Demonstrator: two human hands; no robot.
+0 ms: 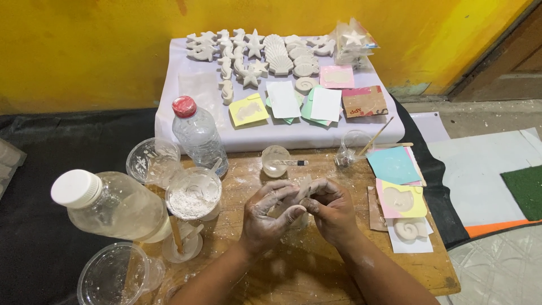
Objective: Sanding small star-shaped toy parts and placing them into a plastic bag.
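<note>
Both plaster-dusted hands, left hand (271,212) and right hand (330,206), pinch a small white star-shaped plaster cast (305,186) above the wooden board (316,265). Many finished white plaster sea-shapes (254,53) lie beyond; white powder in clear cup (193,197) remains.

2 plastic bottles: a red-capped one (197,133) and a white-capped one (113,204). 2 hands: left (270,214) and right (333,208). 1 cup of white powder (193,195). 1 small cup with a stick (355,146). 1 brown card (364,101). The white plaster shapes (265,53) lie too crowded to count.
</note>
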